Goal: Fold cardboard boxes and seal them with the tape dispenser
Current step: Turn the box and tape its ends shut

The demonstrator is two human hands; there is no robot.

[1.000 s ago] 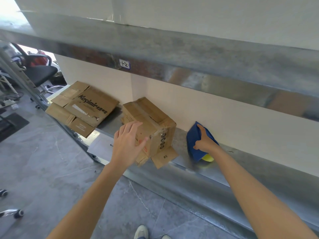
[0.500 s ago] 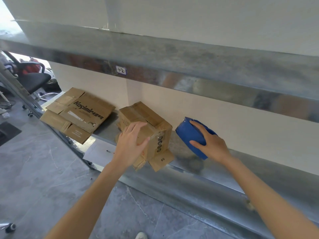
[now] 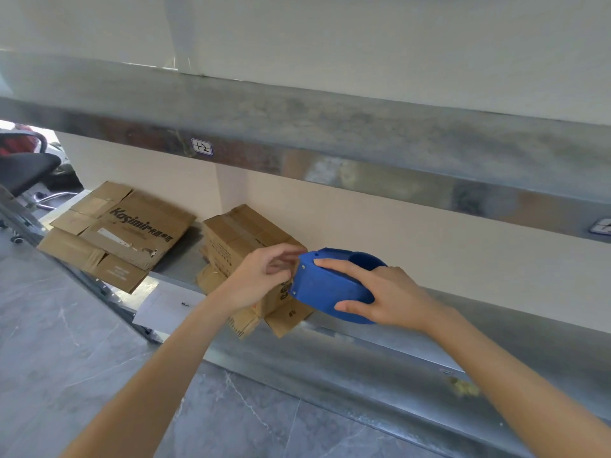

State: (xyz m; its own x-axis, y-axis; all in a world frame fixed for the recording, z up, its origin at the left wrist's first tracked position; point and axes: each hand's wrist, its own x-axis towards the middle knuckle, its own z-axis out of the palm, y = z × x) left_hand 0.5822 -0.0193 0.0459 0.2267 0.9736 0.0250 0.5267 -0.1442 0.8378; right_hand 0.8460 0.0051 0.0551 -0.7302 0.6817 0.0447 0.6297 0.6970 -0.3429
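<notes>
A blue tape dispenser (image 3: 330, 287) is held in the air just in front of a small cardboard box (image 3: 236, 238), above the front part of a metal shelf (image 3: 380, 355). The right hand (image 3: 393, 297) grips the dispenser from its right side, thumb underneath and fingers laid over the top, which likely steadies it and aims its front edge at the box. The left hand (image 3: 261, 280) is at that front edge, between dispenser and box, with its fingers partly curled. It is probably feeling for the loose end of the tape, though no tape is visible and it is unclear whether the fingers pinch anything. The small cardboard box stands folded against the back wall, a strip of tape already along its top seam, while flaps at its base stick out loose, so sealing looks unfinished. To the left on the same shelf a flattened cardboard box (image 3: 129, 231) printed with "Kosimir" lies apart from it, seemingly awaiting folding. A white sheet of paper (image 3: 158, 307) lies on the shelf's front edge between them. An upper shelf (image 3: 363, 137) with a handwritten label (image 3: 201, 147) runs overhead, and an office chair (image 3: 23, 168) stands far left over a grey tiled floor (image 3: 66, 358).
</notes>
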